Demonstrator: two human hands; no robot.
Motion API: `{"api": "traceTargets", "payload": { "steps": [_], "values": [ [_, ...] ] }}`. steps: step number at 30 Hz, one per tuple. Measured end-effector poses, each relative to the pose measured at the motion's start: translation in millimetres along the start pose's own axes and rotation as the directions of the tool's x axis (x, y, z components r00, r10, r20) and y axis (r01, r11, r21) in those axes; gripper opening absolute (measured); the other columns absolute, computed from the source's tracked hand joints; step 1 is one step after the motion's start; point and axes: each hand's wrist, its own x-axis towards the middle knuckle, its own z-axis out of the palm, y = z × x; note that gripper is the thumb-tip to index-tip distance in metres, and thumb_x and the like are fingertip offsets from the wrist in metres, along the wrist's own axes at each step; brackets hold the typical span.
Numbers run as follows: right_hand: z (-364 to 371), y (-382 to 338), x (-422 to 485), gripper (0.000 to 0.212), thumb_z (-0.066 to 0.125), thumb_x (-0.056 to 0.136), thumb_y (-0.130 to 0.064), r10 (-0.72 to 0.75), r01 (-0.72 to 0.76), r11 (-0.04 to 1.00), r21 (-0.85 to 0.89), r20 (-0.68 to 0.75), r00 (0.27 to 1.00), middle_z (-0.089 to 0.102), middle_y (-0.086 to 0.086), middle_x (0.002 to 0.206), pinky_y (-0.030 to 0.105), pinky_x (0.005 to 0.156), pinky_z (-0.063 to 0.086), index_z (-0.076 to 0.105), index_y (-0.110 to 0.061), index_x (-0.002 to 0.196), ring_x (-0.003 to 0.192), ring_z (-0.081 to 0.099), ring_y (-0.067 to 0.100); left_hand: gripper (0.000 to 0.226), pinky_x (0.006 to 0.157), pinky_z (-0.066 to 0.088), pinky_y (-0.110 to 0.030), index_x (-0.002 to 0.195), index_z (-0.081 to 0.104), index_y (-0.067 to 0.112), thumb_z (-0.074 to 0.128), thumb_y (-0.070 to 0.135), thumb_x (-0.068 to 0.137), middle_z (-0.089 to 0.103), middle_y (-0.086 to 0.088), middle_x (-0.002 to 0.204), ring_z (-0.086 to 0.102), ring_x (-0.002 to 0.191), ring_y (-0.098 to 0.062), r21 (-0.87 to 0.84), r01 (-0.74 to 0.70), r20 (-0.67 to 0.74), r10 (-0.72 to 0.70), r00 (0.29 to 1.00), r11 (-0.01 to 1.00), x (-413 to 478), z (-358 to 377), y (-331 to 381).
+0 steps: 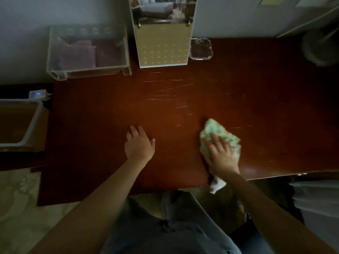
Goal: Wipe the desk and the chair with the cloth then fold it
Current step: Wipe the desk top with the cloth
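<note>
A dark red-brown wooden desk [183,92] with pale scratches fills the middle of the view. A crumpled pale green cloth [218,132] lies on it near the front right edge, one white corner hanging over the edge. My right hand [221,154] presses flat on the cloth with straight fingers. My left hand [139,143] rests flat on the bare desk, about a hand's width to the left of the cloth, holding nothing. No chair is visible.
At the back left stands a clear acrylic box [88,52] with purple cloths. A standing calendar [162,33] and a clear ashtray [200,49] sit at the back centre. A bin [20,121] stands left of the desk, white drawers [315,198] at the right.
</note>
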Motion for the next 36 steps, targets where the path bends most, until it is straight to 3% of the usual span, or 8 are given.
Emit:
{"api": "traceTargets", "payload": {
  "steps": [4, 8, 13, 16, 19, 27, 31, 36],
  "values": [
    [-8, 74, -5, 0.056, 0.021, 0.098, -0.051, 0.472, -0.457, 0.865, 0.207, -0.027, 0.881, 0.012, 0.004, 0.158, 0.051, 0.115, 0.012, 0.018, -0.028, 0.149, 0.142, 0.013, 0.034, 0.08, 0.103, 0.04, -0.042, 0.15, 0.013, 0.009, 0.041, 0.056, 0.092, 0.011, -0.016, 0.156, 0.022, 0.14, -0.035, 0.024, 0.038, 0.003, -0.038, 0.999, 0.999, 4, -2, 8],
    [-6, 55, 1, 0.055, 0.023, 0.098, -0.048, 0.457, -0.439, 0.873, 0.212, -0.042, 0.889, 0.023, 0.012, 0.155, 0.055, 0.113, 0.014, 0.028, -0.022, 0.147, 0.14, 0.019, 0.039, 0.103, 0.108, 0.033, -0.045, 0.151, 0.002, 0.013, 0.053, 0.067, 0.08, 0.0, -0.012, 0.158, 0.014, 0.143, -0.033, 0.077, 0.018, 0.108, -0.026, 0.994, 0.997, 4, -5, 3],
    [-5, -50, 9, 0.057, 0.016, 0.098, -0.045, -0.116, 0.113, 0.992, 0.054, 0.052, 0.992, 0.008, 0.008, 0.158, 0.057, 0.112, -0.001, 0.014, -0.025, 0.15, 0.143, 0.002, 0.04, 0.12, 0.111, 0.028, -0.047, 0.15, -0.01, 0.014, 0.072, 0.055, 0.072, -0.011, -0.01, 0.158, 0.005, 0.145, -0.032, 0.125, -0.029, 0.219, 0.001, 0.976, 0.992, 5, -9, -3],
    [-2, -105, -2, 0.052, 0.028, 0.096, -0.04, -0.549, 0.553, 0.831, -0.055, 0.071, 0.833, 0.033, 0.007, 0.151, 0.058, 0.11, 0.018, 0.03, -0.027, 0.147, 0.137, 0.028, 0.04, 0.123, 0.11, 0.03, -0.045, 0.149, -0.012, 0.01, 0.077, 0.045, 0.071, -0.012, -0.014, 0.157, 0.005, 0.144, -0.033, 0.189, -0.052, 0.259, 0.001, 0.966, 0.981, 4, -10, 0],
    [7, -106, -4, 0.048, 0.042, 0.092, -0.045, -0.598, 0.602, 0.795, -0.071, 0.065, 0.799, 0.049, 0.004, 0.14, 0.052, 0.105, 0.035, 0.046, -0.028, 0.137, 0.128, 0.046, 0.032, 0.124, 0.108, 0.032, -0.045, 0.149, -0.013, 0.009, 0.08, 0.036, 0.071, -0.012, -0.017, 0.156, 0.009, 0.143, -0.035, 0.249, -0.05, 0.281, -0.023, 0.959, 0.967, 0, -10, 5],
    [1, 33, 9, 0.056, 0.026, 0.094, -0.047, -0.054, 0.064, 0.991, 0.115, -0.088, 0.995, 0.031, 0.009, 0.152, 0.051, 0.111, 0.022, 0.041, -0.021, 0.141, 0.137, 0.032, 0.037, 0.123, 0.107, 0.036, -0.043, 0.147, -0.016, 0.009, 0.079, 0.025, 0.072, -0.011, -0.019, 0.156, 0.01, 0.143, -0.037, 0.297, 0.013, 0.246, -0.089, 0.965, 0.955, -10, -2, 16],
    [-3, 97, -4, 0.062, 0.022, 0.092, -0.052, 0.487, -0.427, 0.845, 0.322, -0.136, 0.863, 0.023, 0.013, 0.154, 0.052, 0.112, 0.017, 0.036, -0.018, 0.142, 0.137, 0.025, 0.038, 0.114, 0.103, 0.04, -0.041, 0.149, -0.011, 0.009, 0.077, 0.019, 0.076, -0.006, -0.02, 0.156, 0.018, 0.141, -0.036, 0.284, 0.051, 0.198, -0.111, 0.974, 0.957, -15, 4, 22],
    [-4, 73, -4, 0.07, 0.021, 0.088, -0.054, 0.561, -0.505, 0.794, 0.337, -0.087, 0.823, 0.024, 0.017, 0.153, 0.055, 0.111, 0.016, 0.03, -0.014, 0.144, 0.137, 0.023, 0.043, 0.095, 0.091, 0.048, -0.033, 0.15, -0.007, 0.01, 0.064, 0.011, 0.086, -0.002, -0.019, 0.157, 0.038, 0.131, -0.032, 0.303, 0.058, 0.133, -0.102, 0.986, 0.951, -19, 9, 26]
  ]
}}
